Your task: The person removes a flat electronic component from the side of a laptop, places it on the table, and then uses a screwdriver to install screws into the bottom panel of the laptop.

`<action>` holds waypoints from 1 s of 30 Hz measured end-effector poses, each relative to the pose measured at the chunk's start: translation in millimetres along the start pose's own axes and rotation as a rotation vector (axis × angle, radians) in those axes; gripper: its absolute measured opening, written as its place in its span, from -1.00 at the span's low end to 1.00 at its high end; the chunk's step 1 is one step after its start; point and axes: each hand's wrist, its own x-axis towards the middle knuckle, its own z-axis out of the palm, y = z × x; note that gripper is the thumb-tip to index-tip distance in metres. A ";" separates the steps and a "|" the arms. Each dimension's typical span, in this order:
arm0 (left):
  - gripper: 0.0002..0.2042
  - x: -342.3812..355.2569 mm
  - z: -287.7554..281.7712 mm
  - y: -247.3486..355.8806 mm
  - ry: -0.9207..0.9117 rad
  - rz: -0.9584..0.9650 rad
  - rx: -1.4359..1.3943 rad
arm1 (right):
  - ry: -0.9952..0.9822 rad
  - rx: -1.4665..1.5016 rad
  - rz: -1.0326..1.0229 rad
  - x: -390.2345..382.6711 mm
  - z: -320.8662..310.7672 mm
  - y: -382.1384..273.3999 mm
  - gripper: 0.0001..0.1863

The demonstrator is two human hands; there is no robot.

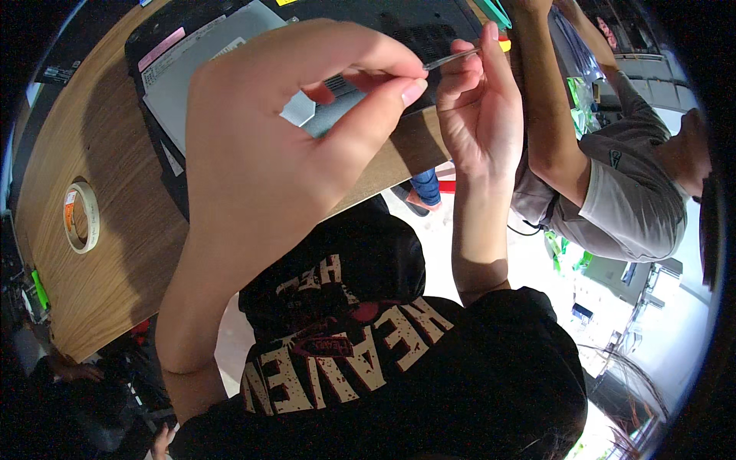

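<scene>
My left hand is raised over the table, with thumb and forefinger pinched at one end of a thin, shiny, pin-like piece. The other end of that piece meets the fingertips of my right hand, whose thumb and fingers close on it. It spans the short gap between the two hands; its exact kind is too small to make out. Under and behind my left hand lies a flat grey panel with a white label and a pink strip, partly hidden by the hand.
The panel lies on a black mat on a wooden table. A roll of tape lies at the left. Close at the right, a person in a grey shirt reaches an arm over the table's far side. A green tool is at the far left.
</scene>
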 end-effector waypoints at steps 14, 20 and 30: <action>-0.92 -31.6 -2.1 1.0 0.010 -0.116 -0.327 | -0.271 -0.320 -0.229 -49.5 16.6 35.8 -0.80; -0.96 -50.6 -16.4 6.6 -0.035 -0.378 -0.613 | -0.391 -0.601 -0.084 -68.4 24.4 30.9 -0.69; -0.90 -50.5 -48.7 -6.5 -0.026 0.113 0.580 | -0.306 -0.870 -0.349 -33.7 23.9 32.0 -0.74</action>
